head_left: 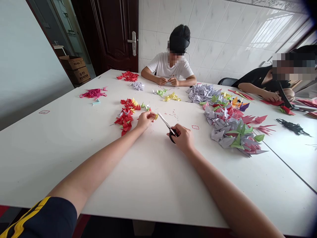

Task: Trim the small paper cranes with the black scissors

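Observation:
My left hand (146, 119) pinches a small yellow paper piece (156, 116) between finger and thumb. My right hand (179, 138) is shut on black-handled scissors (167, 126), whose steel blades point up and left toward that yellow piece, close to it. Both hands are above the white table (99, 165). Left of my left hand lies a heap of red, yellow and green folded paper pieces (126, 115). To the right of my right hand spreads a large pile of grey, pink and green folded paper pieces (230, 127).
A person in a white T-shirt (168, 66) works across the table, and another in black (262, 81) sits at the right with scissors. Pink paper strands (93, 93), small paper clusters and black paper pieces (293, 127) lie on the table. Cardboard boxes (75, 70) stand by a door.

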`<control>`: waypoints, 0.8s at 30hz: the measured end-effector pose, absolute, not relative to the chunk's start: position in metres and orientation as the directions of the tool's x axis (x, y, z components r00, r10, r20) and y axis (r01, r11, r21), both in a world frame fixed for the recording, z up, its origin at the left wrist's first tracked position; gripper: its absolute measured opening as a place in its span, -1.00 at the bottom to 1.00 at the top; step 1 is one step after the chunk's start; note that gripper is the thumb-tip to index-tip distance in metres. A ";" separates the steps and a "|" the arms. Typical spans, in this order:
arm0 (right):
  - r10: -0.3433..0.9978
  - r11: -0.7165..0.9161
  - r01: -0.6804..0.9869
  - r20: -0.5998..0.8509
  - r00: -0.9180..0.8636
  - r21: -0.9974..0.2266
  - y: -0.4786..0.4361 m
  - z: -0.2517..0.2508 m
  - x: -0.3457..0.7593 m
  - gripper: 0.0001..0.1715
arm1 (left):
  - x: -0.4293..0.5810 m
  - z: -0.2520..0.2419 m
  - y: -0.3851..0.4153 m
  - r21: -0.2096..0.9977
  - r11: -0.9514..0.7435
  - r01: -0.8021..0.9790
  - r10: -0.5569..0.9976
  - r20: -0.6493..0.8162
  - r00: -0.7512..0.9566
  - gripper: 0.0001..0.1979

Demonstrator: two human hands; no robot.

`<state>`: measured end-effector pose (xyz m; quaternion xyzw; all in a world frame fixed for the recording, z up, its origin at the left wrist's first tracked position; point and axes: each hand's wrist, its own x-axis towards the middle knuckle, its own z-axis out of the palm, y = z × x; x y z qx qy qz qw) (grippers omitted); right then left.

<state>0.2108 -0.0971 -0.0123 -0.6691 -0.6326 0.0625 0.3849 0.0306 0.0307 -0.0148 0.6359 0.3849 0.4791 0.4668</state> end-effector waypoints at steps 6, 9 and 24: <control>0.912 0.067 0.798 0.361 0.194 -0.599 -0.097 -0.013 0.211 -0.82 | 0.031 -0.011 0.027 0.963 -0.268 0.037 0.935 0.251 0.249 -0.91; 0.914 0.069 0.778 0.352 0.201 -0.624 -0.097 -0.013 0.211 -0.79 | 0.031 -0.011 0.027 0.961 -0.275 0.022 0.934 0.262 0.243 -0.90; 0.929 0.048 0.721 0.296 0.221 -0.691 -0.094 -0.016 0.214 -0.77 | 0.029 -0.017 0.034 0.955 -0.296 0.021 0.920 0.279 0.276 -0.84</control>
